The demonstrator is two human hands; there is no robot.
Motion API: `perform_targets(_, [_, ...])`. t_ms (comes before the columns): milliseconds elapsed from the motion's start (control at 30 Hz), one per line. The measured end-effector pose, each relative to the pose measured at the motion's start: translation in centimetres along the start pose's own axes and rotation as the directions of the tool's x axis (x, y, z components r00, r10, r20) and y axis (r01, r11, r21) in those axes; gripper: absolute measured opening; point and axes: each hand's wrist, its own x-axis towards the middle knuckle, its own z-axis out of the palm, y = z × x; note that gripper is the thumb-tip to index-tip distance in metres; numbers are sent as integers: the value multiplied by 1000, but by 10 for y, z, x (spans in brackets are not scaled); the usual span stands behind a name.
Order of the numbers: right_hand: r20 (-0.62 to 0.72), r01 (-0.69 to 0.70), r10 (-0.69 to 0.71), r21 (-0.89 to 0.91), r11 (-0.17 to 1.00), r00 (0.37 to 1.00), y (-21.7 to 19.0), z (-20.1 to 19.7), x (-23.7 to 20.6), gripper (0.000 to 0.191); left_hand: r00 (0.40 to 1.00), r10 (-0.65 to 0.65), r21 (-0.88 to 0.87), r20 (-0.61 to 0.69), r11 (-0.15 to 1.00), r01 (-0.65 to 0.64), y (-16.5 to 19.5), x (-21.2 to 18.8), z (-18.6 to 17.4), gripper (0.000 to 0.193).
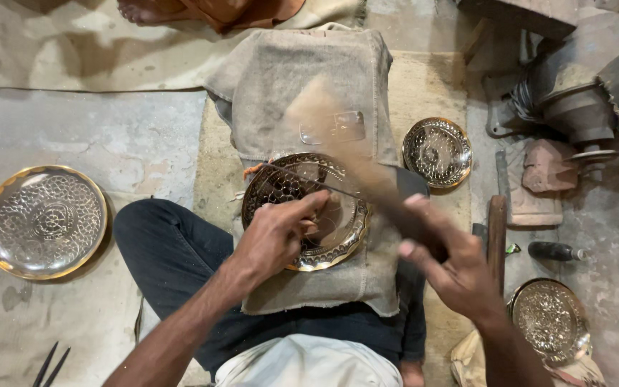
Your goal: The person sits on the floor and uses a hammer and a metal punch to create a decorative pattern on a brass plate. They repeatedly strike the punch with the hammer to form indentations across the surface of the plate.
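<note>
I'm working an engraved brass plate point(308, 211) lying on a grey cloth pad point(309, 86) over my lap.

My left hand point(277, 236) is curling its fingers around a thin metal tool point(309, 183), tip touching the plate. My right hand point(453, 265) is gripping a blurred wooden mallet point(352, 143) above it. I'm seeing no packages or labels; a small clear rectangular piece point(334, 127) is resting on the cloth.

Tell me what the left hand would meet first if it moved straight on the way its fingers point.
The left hand points up and right, so it would probably first meet the engraved brass plate that it already rests on; depth is unclear.
</note>
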Motion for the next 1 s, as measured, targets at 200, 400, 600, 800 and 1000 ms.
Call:
perform_targets(200, [-71,-254,259,76,964,963,2,0,-3,67,996,90,-62,-26,994,-91,3,-6,-7,74])
perform_targets(400, [113,-291,293,-39,956,949,-2,-11,27,72,939,-136,-112,-315,988,105,6,-26,17,54])
perform_targets(600, [278,99,-62,-122,988,959,-39,-15,76,55,811,-236,-225,-536,965,133,9,-41,42,54])
perform_targets(800, [491,141,143,-496,857,859,-65,-9,110,61,780,-339,-264,-526,937,229,10,-44,49,54])
perform_targets(1000, [572,159,424,-706,690,702,-67,-7,108,66,814,-285,-309,-506,941,137,9,-42,46,41])
